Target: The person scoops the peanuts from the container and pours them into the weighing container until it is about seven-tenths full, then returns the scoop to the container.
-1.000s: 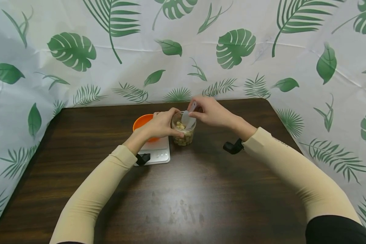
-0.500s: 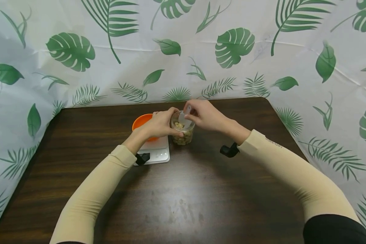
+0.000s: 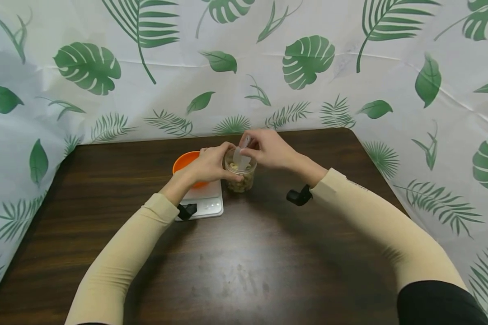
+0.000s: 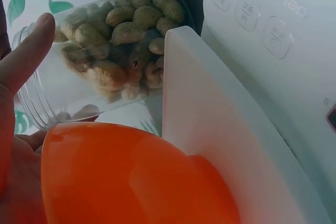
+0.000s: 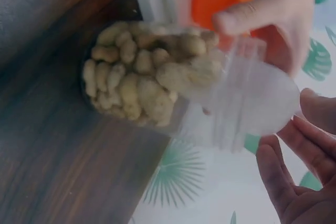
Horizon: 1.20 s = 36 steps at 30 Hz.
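Note:
A clear jar (image 3: 241,183) of unshelled peanuts (image 5: 136,82) stands upright on the table, its lid off. My left hand (image 3: 209,166) grips it near the rim, thumb (image 4: 32,48) along the near side and the other fingers round the back. From the right, my right hand (image 3: 270,146) pinches the handle of a translucent white plastic scoop (image 3: 240,158). The scoop reaches down through the jar's mouth to the peanuts. Beside the jar, partly under my left wrist, an orange bowl (image 4: 126,171) rests on a white kitchen scale (image 4: 252,66).
The dark wooden table (image 3: 244,262) ends at a back edge just behind the jar and the bowl. A white sheet with green leaves (image 3: 309,61) hangs behind it. Black wrist cameras (image 3: 298,196) hang beneath the wrists.
My right hand and the scoop have shifted slightly left over the jar, and the scoop stands nearer upright. My left hand keeps its grip on the jar. The whole view has drifted a little.

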Tool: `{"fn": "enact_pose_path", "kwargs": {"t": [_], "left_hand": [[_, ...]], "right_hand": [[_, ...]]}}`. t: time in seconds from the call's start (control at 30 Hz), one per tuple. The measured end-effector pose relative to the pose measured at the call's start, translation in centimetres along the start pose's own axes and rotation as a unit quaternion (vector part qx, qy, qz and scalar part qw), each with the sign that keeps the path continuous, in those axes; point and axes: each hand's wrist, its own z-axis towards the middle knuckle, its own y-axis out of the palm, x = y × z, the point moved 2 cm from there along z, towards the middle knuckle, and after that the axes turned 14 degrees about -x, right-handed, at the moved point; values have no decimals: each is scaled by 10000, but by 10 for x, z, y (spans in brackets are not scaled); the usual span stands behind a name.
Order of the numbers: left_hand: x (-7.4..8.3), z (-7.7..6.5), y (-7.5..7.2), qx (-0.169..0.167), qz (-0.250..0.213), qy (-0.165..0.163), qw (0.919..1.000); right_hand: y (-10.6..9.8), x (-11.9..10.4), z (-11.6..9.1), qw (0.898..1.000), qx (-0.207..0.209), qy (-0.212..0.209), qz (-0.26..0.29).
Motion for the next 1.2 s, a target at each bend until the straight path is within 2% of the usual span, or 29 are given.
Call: {"fn": "enact_pose_path", "kwargs": {"t": [0.07, 0.27, 0.47, 0.67, 0.73, 0.9, 1.1, 1.2], "left_hand": [[0, 1, 1, -9, 9, -5, 10000], [-1, 2, 1, 4, 11, -29, 10000], [-1, 4, 4, -48, 2, -72, 10000], [-2, 4, 4, 68, 36, -96, 9999], [-2, 4, 4, 89, 30, -112, 9999], [-2, 4, 5, 57, 59, -104, 9999], [-1, 4, 3, 110, 52, -67, 9999], [-2, 4, 4, 114, 54, -40, 9999]], "right_hand": [[-1, 2, -2, 9999, 81, 14, 67], [6, 0, 2, 9993, 54, -221, -313], [5, 6, -1, 9990, 342, 246, 176], [9, 0, 1, 9997, 175, -63, -154], [11, 1, 2, 9998, 214, -6, -38], [12, 13, -2, 9957, 410, 439, 709], [14, 7, -1, 9982, 339, 71, 497], [16, 9, -1, 9966, 417, 261, 655]]}}
